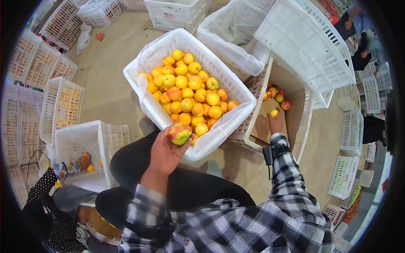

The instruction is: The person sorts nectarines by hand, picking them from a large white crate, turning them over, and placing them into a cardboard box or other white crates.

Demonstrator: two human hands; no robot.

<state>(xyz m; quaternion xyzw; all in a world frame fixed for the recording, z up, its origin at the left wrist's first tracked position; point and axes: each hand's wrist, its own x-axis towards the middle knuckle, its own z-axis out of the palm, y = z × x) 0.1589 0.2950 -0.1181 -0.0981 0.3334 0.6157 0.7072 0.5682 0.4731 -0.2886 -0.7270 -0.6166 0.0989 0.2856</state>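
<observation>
My left hand (165, 152) is closed around a red and green fruit (179, 133), held over the near edge of a white crate (136, 80). That crate is lined with white plastic and holds several yellow-orange fruits (195, 82). To the right, my right hand (276, 122) reaches into a cardboard-lined crate (306, 122), its fingers around a small yellow fruit (274, 113). Several red and yellow fruits (285, 104) lie in that crate, just beyond my right hand.
A co-worker's hand (85, 161) is inside a white crate (78, 137) at the left. Stacked crates (27, 122) line the left side. A large white crate (295, 42) stands tilted at the upper right. More people and crates are at the far right.
</observation>
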